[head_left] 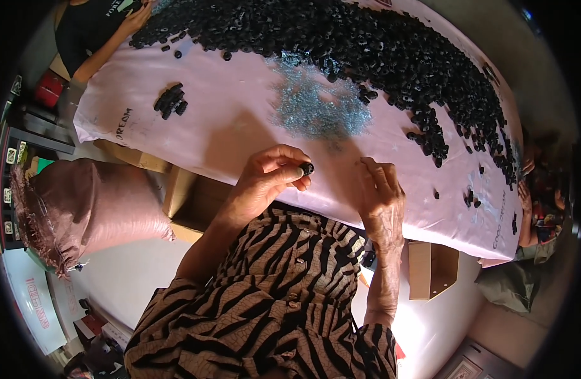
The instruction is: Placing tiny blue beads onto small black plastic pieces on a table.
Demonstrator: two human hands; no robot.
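While the left hand [266, 174] pinches a black part [307, 168] at frame centre, probably to leave its end exposed, the right hand [384, 201] curls nearby, contents unclear, with blue bits [322, 107] at upper centre likely spread for reach.

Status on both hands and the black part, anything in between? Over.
Left hand pinching small black part. Right hand apart, fingers curled, nothing visible in it. Bluish pieces beyond, none between hands.
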